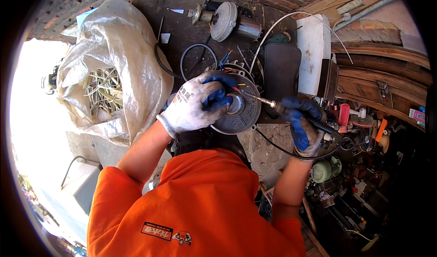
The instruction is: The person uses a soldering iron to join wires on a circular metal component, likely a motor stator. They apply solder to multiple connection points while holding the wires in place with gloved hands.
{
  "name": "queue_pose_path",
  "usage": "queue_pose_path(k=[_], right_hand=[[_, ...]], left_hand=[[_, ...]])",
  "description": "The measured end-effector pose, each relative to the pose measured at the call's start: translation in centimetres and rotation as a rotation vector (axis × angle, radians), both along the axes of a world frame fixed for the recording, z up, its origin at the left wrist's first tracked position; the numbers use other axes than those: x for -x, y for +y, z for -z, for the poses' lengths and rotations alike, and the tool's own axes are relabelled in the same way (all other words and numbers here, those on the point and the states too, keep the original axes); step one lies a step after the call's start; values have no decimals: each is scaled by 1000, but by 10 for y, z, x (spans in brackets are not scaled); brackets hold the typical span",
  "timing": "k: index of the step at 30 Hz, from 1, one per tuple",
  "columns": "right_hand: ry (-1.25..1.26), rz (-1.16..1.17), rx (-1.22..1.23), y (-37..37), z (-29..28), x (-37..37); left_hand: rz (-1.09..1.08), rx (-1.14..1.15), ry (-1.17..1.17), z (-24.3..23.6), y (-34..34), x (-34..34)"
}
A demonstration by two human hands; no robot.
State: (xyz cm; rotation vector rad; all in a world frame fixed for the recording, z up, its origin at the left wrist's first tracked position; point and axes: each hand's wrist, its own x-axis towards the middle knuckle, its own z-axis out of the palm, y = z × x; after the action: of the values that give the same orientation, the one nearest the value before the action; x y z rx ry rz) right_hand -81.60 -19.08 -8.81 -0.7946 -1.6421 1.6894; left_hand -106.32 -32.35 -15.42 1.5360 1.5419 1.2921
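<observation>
My left hand (198,103), in a white glove with blue fingers, is closed around thin wires beside a round grey metal motor housing (249,111). Short red and yellow wire ends (241,84) stick out past its fingertips. My right hand (304,127), gloved the same way, grips the dark handle of a soldering iron (263,99). The iron's slim metal tip points left, close to the wire ends; whether they touch I cannot tell. From the handle a black cord (291,154) loops below my right wrist. The left hand hides part of the housing.
Behind the housing, a motor part with a white round flange (224,22) lies on the dark bench. A black flat pad (282,65) and white block (313,52) sit right of it. A large plastic sack (141,70) stands left. Tools and a green motor (326,169) clutter the lower right.
</observation>
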Motion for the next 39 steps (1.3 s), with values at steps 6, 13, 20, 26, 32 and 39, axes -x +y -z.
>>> queue_pose_path(k=[6, 13, 20, 26, 32, 39], right_hand=[[-38, -3, -27, -1, 0, 0], [45, -4, 33, -1, 4, -4], [-35, -9, -4, -3, -6, -1], [17, -2, 42, -3, 0, -4], [35, 14, 33, -5, 2, -3], [59, 8, 59, -5, 1, 0]], left_hand=[[-19, -37, 43, 2, 1, -2], [-22, 7, 45, 3, 1, -5], [-23, -22, 67, 2, 2, -7], [-36, -34, 91, 4, 3, -8], [-58, -16, 108, 2, 2, -10], [-55, -40, 92, 2, 3, -10]])
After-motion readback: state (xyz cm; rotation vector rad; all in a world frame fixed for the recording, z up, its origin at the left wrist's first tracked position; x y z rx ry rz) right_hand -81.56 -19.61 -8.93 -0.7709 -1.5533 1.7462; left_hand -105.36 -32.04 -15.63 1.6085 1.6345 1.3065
